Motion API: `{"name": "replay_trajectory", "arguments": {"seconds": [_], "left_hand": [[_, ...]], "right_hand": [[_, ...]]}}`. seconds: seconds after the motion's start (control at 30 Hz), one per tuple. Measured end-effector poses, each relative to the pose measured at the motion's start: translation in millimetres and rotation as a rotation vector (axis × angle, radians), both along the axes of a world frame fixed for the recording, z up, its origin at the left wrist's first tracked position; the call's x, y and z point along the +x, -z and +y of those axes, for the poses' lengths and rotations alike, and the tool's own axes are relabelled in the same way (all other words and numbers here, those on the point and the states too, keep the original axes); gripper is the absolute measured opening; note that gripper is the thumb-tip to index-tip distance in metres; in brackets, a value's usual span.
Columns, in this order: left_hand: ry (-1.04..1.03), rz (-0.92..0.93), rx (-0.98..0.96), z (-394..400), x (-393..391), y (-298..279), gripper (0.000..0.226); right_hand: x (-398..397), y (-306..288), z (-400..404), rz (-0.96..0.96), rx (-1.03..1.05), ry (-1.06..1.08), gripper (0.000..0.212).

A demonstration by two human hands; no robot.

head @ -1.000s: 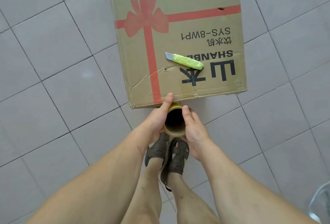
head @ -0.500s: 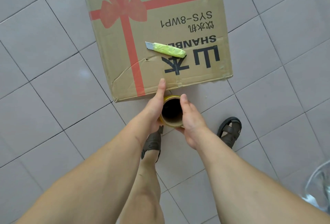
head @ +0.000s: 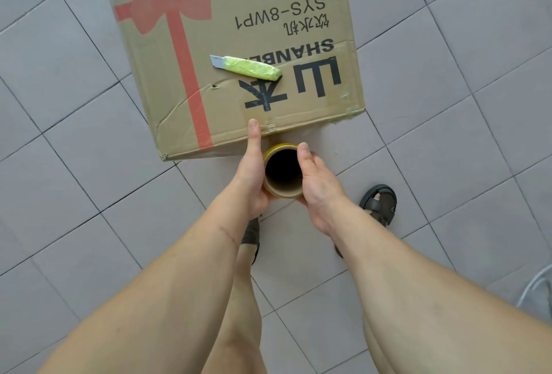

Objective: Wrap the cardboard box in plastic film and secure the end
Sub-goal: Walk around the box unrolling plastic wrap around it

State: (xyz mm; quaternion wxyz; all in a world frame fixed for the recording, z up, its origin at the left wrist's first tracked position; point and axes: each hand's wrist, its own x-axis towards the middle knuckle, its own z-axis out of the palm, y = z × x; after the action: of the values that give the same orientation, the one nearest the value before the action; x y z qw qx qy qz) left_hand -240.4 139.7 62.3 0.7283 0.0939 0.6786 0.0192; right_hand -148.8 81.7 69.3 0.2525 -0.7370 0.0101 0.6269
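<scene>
A large cardboard box with a printed red ribbon and black lettering stands on the tiled floor ahead of me. I hold a roll of plastic film upright by its brown cardboard core, just in front of the box's near edge. My left hand grips the roll's left side, its thumb stretched up against the box's front edge. My right hand grips the right side, thumb on the rim. The rest of the roll below my hands is hidden.
A utility knife with a yellow-green handle lies on top of the box. Grey floor tiles surround it. My sandalled feet stand below the hands. A pale object shows at the right edge.
My right foot has stepped out to the right. The view has shifted, so the box sits more to the left and higher. Both hands keep the same hold on the roll.
</scene>
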Motion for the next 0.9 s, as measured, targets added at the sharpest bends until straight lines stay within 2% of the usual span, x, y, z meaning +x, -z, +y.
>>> {"name": "replay_trajectory", "arguments": {"seconds": [0.07, 0.13, 0.2, 0.3, 0.43, 0.57, 0.67, 0.73, 0.77, 0.8, 0.87, 0.9], "left_hand": [[0.004, -0.042, -0.073, -4, 5, -1, 0.108], [0.093, -0.035, -0.087, -9, 11, -3, 0.119], [0.165, 0.072, -0.023, -13, 17, 0, 0.120], [0.136, 0.201, 0.095, -11, 25, 7, 0.115], [0.115, 0.040, 0.021, -2, 33, 7, 0.102], [0.146, -0.041, -0.071, -4, 41, 3, 0.122], [0.269, 0.060, -0.030, -8, 48, 5, 0.136], [0.277, 0.137, 0.039, -9, 49, 15, 0.152], [0.263, 0.157, 0.051, -9, 51, 17, 0.151], [0.219, 0.159, 0.036, -9, 54, 15, 0.141], [0.143, 0.120, -0.003, -9, 62, 7, 0.118], [0.106, 0.091, -0.015, -10, 65, 6, 0.115]], "right_hand": [[11, -2, -1, -0.051, 0.006, -0.032, 0.080], [22, 2, -3, -0.089, 0.006, -0.058, 0.069], [30, 1, -2, -0.075, 0.008, -0.069, 0.070], [36, 1, -2, -0.026, -0.018, -0.038, 0.082], [44, 6, -4, 0.014, 0.035, -0.032, 0.077], [51, 4, -14, -0.073, 0.024, -0.107, 0.066], [58, 4, -17, -0.121, 0.029, -0.181, 0.067], [62, 4, -15, -0.070, 0.005, -0.156, 0.076], [66, 4, -14, -0.033, -0.004, -0.122, 0.082], [69, 5, -13, 0.005, 0.000, -0.091, 0.086], [74, 7, -12, 0.054, 0.016, -0.070, 0.084], [76, 8, -13, 0.057, 0.020, -0.074, 0.080]]}}
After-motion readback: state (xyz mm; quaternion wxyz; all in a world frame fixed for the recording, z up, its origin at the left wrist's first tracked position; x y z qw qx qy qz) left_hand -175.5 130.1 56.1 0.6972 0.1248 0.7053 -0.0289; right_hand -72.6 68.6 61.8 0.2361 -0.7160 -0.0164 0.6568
